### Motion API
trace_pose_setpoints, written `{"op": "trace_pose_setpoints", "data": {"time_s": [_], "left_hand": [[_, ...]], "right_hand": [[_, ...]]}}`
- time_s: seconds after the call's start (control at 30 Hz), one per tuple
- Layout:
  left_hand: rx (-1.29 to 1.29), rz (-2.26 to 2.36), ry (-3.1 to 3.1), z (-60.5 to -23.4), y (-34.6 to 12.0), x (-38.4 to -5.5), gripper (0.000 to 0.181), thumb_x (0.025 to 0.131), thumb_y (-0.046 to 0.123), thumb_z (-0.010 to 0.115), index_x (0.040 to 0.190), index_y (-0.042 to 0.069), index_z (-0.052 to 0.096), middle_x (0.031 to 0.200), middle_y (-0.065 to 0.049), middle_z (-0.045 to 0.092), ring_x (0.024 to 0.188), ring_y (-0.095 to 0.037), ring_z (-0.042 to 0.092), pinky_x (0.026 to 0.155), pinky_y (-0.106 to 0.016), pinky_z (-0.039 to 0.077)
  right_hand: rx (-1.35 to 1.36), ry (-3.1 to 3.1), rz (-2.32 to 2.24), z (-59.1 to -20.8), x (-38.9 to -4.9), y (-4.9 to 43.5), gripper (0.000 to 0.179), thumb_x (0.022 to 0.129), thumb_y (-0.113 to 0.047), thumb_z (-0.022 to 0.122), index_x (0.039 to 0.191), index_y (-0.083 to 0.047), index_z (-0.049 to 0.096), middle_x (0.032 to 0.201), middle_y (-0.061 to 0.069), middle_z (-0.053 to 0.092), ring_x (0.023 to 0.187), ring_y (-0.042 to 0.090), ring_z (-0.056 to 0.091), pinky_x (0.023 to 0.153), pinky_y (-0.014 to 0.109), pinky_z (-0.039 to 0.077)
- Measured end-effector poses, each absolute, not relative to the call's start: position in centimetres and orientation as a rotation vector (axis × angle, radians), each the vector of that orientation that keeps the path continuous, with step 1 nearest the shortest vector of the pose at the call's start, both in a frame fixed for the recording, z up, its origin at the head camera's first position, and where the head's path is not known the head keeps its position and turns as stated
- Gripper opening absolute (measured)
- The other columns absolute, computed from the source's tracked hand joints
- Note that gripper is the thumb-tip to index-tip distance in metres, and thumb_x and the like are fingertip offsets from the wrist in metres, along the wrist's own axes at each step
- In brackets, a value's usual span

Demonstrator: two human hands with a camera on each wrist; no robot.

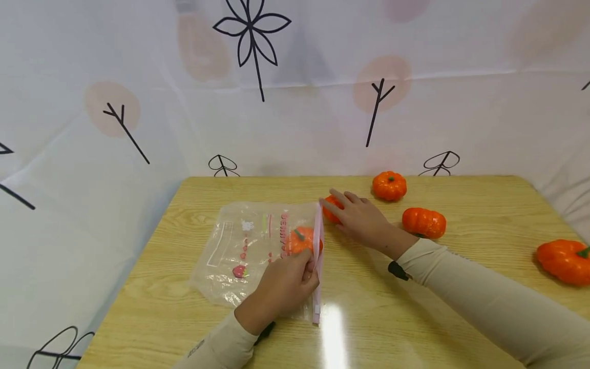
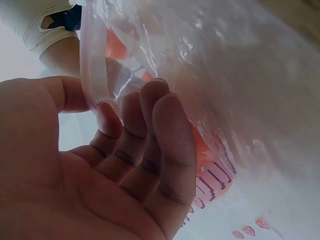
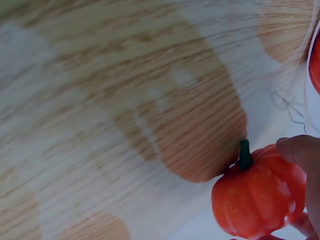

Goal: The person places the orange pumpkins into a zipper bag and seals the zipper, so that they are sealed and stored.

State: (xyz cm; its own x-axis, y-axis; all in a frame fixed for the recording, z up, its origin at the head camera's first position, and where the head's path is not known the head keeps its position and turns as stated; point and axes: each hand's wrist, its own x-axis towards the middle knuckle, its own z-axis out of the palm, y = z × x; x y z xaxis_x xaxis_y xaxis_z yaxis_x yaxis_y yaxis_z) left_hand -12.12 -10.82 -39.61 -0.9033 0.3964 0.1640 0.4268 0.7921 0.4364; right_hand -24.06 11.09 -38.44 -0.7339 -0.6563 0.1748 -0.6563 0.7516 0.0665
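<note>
A clear zip bag (image 1: 221, 246) with a pink zip edge and printed pictures lies flat on the table. Inside, near its mouth, is an orange toy pumpkin (image 1: 299, 240). My left hand (image 1: 287, 282) pinches the bag's zip edge; in the left wrist view, the left thumb and curled fingers (image 2: 172, 125) are at the pink rim. My right hand (image 1: 361, 218) holds another small orange pumpkin (image 1: 331, 209) just beyond the bag's mouth. The right wrist view shows this pumpkin (image 3: 257, 192) with its green stem, the thumb against one side and fingertips below.
Behind the right hand sits a small pumpkin (image 1: 389, 185). Another pumpkin (image 1: 424, 222) lies on its side near the right wrist, and a larger one (image 1: 563, 261) is at the table's right. A patterned white cloth (image 1: 299, 123) hangs behind the wooden table (image 1: 484, 220).
</note>
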Motion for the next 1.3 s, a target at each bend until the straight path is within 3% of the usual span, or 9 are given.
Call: {"op": "trace_pose_setpoints", "data": {"time_s": [0.17,0.53,0.83,1.07,1.3], "left_hand": [[-0.682,-0.707,-2.882,-39.8,-10.8,-12.1,0.013,0.087,0.022,0.061,0.082,0.021,0.049,0.065,0.014,0.040,0.054,0.001,0.034,0.047,-0.017,0.029],[-0.686,-0.692,-2.880,-39.7,-10.9,-12.0,0.013,0.087,0.020,0.062,0.082,0.019,0.050,0.065,0.013,0.039,0.054,-0.001,0.035,0.048,-0.018,0.030],[-0.692,-0.690,-2.882,-39.6,-10.9,-11.9,0.013,0.087,0.020,0.062,0.082,0.018,0.050,0.065,0.011,0.039,0.054,-0.002,0.035,0.047,-0.018,0.029],[-0.678,-0.674,-2.911,-39.6,-10.9,-12.0,0.014,0.088,0.024,0.061,0.082,0.021,0.049,0.065,0.012,0.040,0.055,-0.001,0.036,0.048,-0.018,0.029],[-0.688,-0.680,-2.882,-39.7,-10.8,-11.9,0.015,0.088,0.022,0.062,0.081,0.020,0.049,0.065,0.012,0.039,0.055,-0.002,0.036,0.048,-0.018,0.030]], "right_hand": [[1.023,-2.748,-0.015,-38.7,-24.0,11.2,0.072,0.091,-0.025,0.072,0.153,-0.017,0.038,0.149,0.019,0.047,0.129,0.042,0.051,0.092,0.057,0.052],[0.932,-2.778,0.172,-38.3,-23.4,11.4,0.065,0.088,-0.020,0.076,0.145,-0.013,0.047,0.143,0.022,0.050,0.122,0.045,0.056,0.086,0.055,0.055],[0.793,-2.842,0.420,-37.5,-22.0,11.8,0.067,0.088,-0.025,0.076,0.146,-0.010,0.048,0.139,0.021,0.054,0.113,0.042,0.063,0.094,0.054,0.051],[0.734,-2.878,0.591,-37.2,-20.7,12.0,0.070,0.088,-0.026,0.076,0.149,-0.012,0.044,0.143,0.019,0.052,0.123,0.039,0.058,0.100,0.055,0.048],[0.693,-2.828,0.772,-37.4,-19.5,12.3,0.069,0.088,-0.023,0.076,0.148,-0.014,0.045,0.141,0.017,0.051,0.123,0.037,0.058,0.099,0.056,0.049]]}}
